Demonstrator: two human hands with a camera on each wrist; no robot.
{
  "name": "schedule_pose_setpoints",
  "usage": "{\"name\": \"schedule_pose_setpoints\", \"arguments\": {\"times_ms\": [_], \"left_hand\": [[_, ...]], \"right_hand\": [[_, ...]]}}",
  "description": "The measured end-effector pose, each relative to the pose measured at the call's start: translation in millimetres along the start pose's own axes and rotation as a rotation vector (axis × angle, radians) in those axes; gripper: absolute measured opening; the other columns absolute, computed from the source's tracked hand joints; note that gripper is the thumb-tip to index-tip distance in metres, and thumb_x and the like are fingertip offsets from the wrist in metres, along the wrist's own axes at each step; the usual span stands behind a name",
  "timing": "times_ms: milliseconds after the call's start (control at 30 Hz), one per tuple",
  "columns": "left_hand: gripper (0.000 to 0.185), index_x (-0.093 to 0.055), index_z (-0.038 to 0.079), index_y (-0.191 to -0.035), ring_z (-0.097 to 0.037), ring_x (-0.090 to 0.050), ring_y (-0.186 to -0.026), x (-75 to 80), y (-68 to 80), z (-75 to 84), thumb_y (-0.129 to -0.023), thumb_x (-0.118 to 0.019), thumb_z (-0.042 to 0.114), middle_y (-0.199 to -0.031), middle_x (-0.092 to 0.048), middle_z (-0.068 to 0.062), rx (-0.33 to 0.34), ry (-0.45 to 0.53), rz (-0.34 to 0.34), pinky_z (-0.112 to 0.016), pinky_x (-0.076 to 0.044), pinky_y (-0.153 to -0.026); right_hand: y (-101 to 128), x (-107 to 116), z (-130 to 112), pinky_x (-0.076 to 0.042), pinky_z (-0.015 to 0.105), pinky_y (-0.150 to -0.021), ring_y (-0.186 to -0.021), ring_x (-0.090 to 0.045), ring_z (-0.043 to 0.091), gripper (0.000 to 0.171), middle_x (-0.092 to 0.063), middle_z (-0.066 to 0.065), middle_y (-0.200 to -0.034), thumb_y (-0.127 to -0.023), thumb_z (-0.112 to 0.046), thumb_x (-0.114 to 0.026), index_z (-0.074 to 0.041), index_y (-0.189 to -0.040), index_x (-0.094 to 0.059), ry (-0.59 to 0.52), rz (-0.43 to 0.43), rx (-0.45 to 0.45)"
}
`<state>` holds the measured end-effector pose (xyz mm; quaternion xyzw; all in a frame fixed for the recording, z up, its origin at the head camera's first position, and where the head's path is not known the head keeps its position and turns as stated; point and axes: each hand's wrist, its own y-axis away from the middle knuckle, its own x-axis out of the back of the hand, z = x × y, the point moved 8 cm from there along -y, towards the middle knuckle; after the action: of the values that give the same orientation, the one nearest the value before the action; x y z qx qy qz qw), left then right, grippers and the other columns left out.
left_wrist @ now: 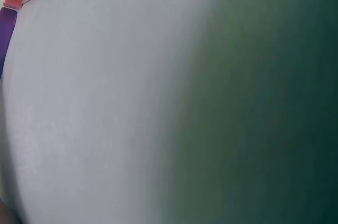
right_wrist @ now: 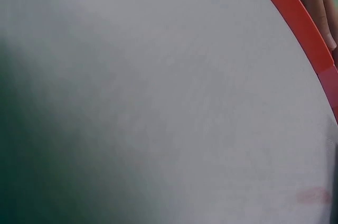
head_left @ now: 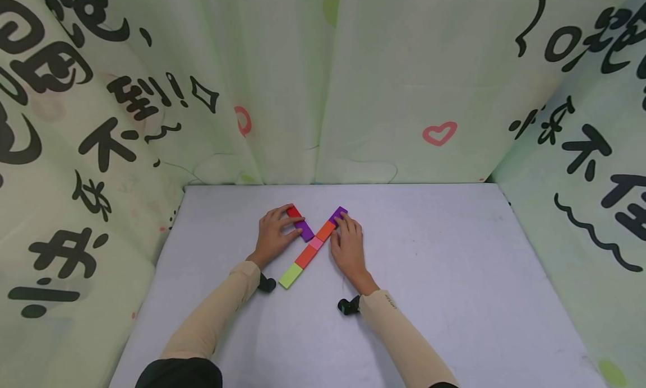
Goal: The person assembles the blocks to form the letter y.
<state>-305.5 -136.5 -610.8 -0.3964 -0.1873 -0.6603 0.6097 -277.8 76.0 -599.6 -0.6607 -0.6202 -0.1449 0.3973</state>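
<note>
Left hand (head_left: 273, 235) was laid flat, fingers fairly straight, on short arm of blocks: red block (head_left: 293, 211) and purple block (head_left: 305, 230). Right hand (head_left: 347, 244) was rested, fingers extended, against top of long diagonal row: second purple block (head_left: 338, 215), orange block (head_left: 325, 230), pink block (head_left: 315, 243), red-orange block (head_left: 305, 256), lime block (head_left: 290, 276). Short arm was met with long row at pink block, Y-like shape judged largely formed on grey table (head_left: 454, 276). No loose blocks were seen; only alignment judged left.

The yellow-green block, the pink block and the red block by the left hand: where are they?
yellow-green block (head_left: 290, 276), head view, top face.
pink block (head_left: 316, 243), head view, top face.
red block (head_left: 293, 211), head view, exposed end.
</note>
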Motion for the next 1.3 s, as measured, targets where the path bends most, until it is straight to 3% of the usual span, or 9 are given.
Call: {"name": "schedule_pose_setpoints", "arguments": {"times_ms": [500,933,1300], "left_hand": [[0.033,-0.076,0.032,-0.128,-0.034,-0.04,-0.148,0.3,-0.6,-1.0,-0.096,-0.074,0.041,-0.159,-0.05,-0.005,-0.007,-0.011,0.002,-0.064,-0.026,-0.119],[0.032,-0.077,0.031,-0.126,-0.034,-0.041,-0.148,0.9,1.0,-0.2,-0.096,-0.074,0.041,-0.157,-0.052,-0.007,0.003,-0.011,0.015,-0.065,-0.027,-0.12],[0.033,-0.077,0.032,-0.127,-0.033,-0.04,-0.149,-0.4,0.5,0.3,-0.096,-0.074,0.042,-0.158,-0.051,-0.006,0.017,-0.019,0.002,-0.064,-0.026,-0.122]], "right_hand": [[-1.1,0.2,-1.3,-0.034,0.058,-0.121,-0.141,-0.045,0.043,0.041,-0.049,0.021,-0.157,-0.104,-0.01,-0.055,0.001,-0.143,-0.058,0.011,-0.018,-0.005],[1.3,-13.4,1.1,-0.021,0.062,-0.125,-0.15,-0.032,0.04,0.067,-0.037,0.017,-0.164,-0.095,-0.038,-0.069,-0.008,-0.152,-0.05,0.078,-0.176,-0.013],[1.7,-14.7,1.7,-0.021,0.061,-0.125,-0.15,-0.033,0.04,0.067,-0.036,0.017,-0.164,-0.096,-0.041,-0.068,-0.009,-0.152,-0.05,0.12,-0.195,-0.009]]}}
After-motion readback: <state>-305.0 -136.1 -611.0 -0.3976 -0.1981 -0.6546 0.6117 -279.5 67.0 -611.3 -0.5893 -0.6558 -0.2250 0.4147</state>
